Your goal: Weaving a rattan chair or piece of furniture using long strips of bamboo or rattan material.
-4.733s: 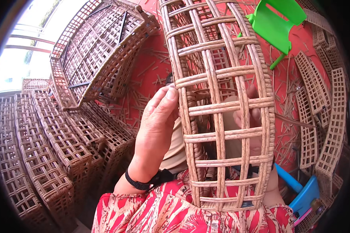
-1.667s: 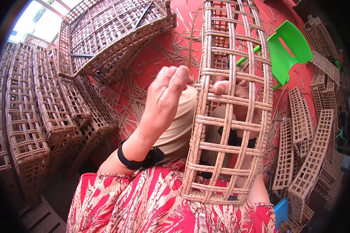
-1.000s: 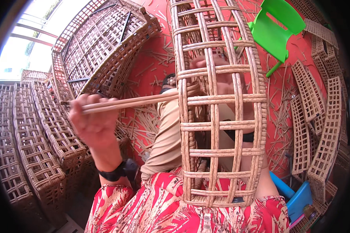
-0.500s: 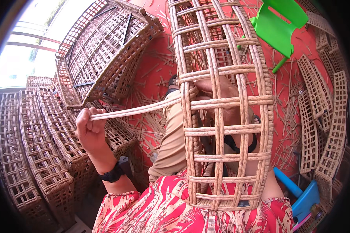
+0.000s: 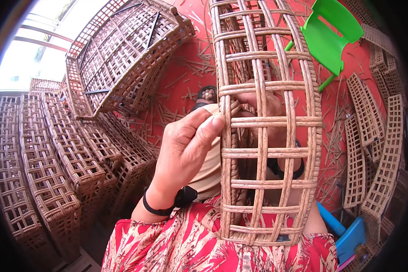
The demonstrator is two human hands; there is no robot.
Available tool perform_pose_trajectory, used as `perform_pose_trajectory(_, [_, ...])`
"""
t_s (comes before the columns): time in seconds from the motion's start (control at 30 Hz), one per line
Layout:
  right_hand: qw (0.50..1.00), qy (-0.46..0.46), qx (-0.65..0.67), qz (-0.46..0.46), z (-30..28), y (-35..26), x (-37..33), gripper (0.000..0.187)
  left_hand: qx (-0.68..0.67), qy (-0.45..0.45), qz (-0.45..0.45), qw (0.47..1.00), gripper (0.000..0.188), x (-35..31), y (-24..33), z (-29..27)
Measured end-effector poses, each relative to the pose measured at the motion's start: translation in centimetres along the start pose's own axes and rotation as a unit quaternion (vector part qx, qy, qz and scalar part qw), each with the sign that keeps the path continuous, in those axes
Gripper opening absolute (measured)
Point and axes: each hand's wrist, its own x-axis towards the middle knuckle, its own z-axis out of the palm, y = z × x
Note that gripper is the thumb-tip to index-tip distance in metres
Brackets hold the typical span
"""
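Note:
A long brown wicker frame (image 5: 272, 183), woven in an open lattice, stands upright against my lap and reaches past the top of the view. My left hand (image 5: 186, 147) is closed in a pinch at its left edge, thumb and forefinger on the pale wicker strand that was stretched out earlier; the fingers cover most of it. Behind the lattice, my right hand (image 5: 274, 106) shows through the gaps, its fingers curled toward the same edge. What those fingers hold is hidden by the weave.
Several woven panels (image 5: 50, 167) stand stacked at the left. A large wicker piece (image 5: 122, 50) leans behind them. A green plastic chair (image 5: 324, 41) and a blue seat (image 5: 351, 240) are at the right, near more woven panels (image 5: 385, 154). Cut strips litter the red floor (image 5: 181, 77).
My left hand has come in from the far left to the frame's edge; the long strand it held stretched no longer shows. The frame has shifted slightly right. My right hand stays behind the lattice.

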Motion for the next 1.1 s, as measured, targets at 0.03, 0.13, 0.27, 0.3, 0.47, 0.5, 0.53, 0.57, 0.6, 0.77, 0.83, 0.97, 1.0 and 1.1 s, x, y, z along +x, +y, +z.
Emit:
perform_pose_trajectory(0.03, [1.000, -0.006, -0.008, -0.012, 0.3, 0.1, 0.0, 0.027, -0.123, 0.004, 0.043, 0.991, 0.025, 0.3, -0.4, 0.3])
perform_pose_trajectory(0.13, [0.996, -0.013, -0.081, -0.039, -2.1, -1.7, 0.6, 0.028, -0.248, -0.064, 0.025, 0.966, 0.024, 0.9, 0.3, 0.6])
perform_pose_trajectory(0.27, [0.994, 0.085, 0.054, 0.040, -0.2, -2.1, -1.5, 0.031, -0.332, -0.110, -0.039, 0.936, 0.024, 0.8, -0.5, 0.4])
perform_pose_trajectory(0.3, [0.994, 0.085, 0.048, 0.040, 0.1, -2.4, -1.8, 0.031, -0.331, -0.104, -0.040, 0.937, 0.025, 0.7, -0.4, 0.7])
perform_pose_trajectory(0.47, [0.980, 0.118, 0.115, 0.108, 2.5, -1.4, -1.5, 0.027, -0.225, -0.024, 0.024, 0.974, 0.021, -1.0, -2.4, 0.0])
perform_pose_trajectory(0.5, [0.991, 0.100, 0.068, 0.050, 2.6, -1.1, -1.3, 0.027, -0.181, -0.015, 0.038, 0.983, 0.019, -1.0, -3.0, -0.2])
perform_pose_trajectory(0.53, [0.992, 0.095, 0.068, 0.051, 2.8, -0.9, -1.3, 0.027, -0.164, 0.000, 0.060, 0.985, 0.018, -0.9, -3.0, -0.6])
perform_pose_trajectory(0.57, [0.991, 0.095, 0.063, 0.064, 1.5, -1.5, -1.6, 0.025, -0.154, -0.003, 0.085, 0.984, 0.019, -0.2, -2.2, -0.3])
perform_pose_trajectory(0.6, [0.991, 0.094, 0.059, 0.077, 0.4, -2.1, -1.8, 0.024, -0.159, -0.015, 0.068, 0.985, 0.021, 0.6, -1.1, -0.4])
perform_pose_trajectory(0.77, [0.841, 0.208, 0.375, 0.329, -4.0, -4.5, -6.4, 0.025, -0.282, -0.127, 0.022, 0.951, 0.025, 3.7, -3.3, 0.4])
perform_pose_trajectory(0.83, [0.766, 0.248, 0.496, 0.326, -2.8, -4.7, -8.7, 0.053, -0.319, -0.116, 0.001, 0.941, 0.027, 2.8, -4.7, -0.7])
perform_pose_trajectory(0.97, [0.793, 0.197, 0.480, 0.320, -6.3, -13.0, -11.1, 0.077, -0.351, -0.202, 0.008, 0.914, 0.022, 4.8, -4.8, 0.6])
perform_pose_trajectory(1.0, [0.821, 0.249, 0.401, 0.321, -6.5, -14.5, -11.8, 0.085, -0.368, -0.224, 0.009, 0.902, 0.018, 5.1, -4.2, 1.1])
perform_pose_trajectory(1.1, [0.850, 0.293, 0.247, 0.362, -6.6, -18.4, -11.7, 0.079, -0.370, -0.257, 0.008, 0.893, 0.013, 6.0, -2.8, 2.7])
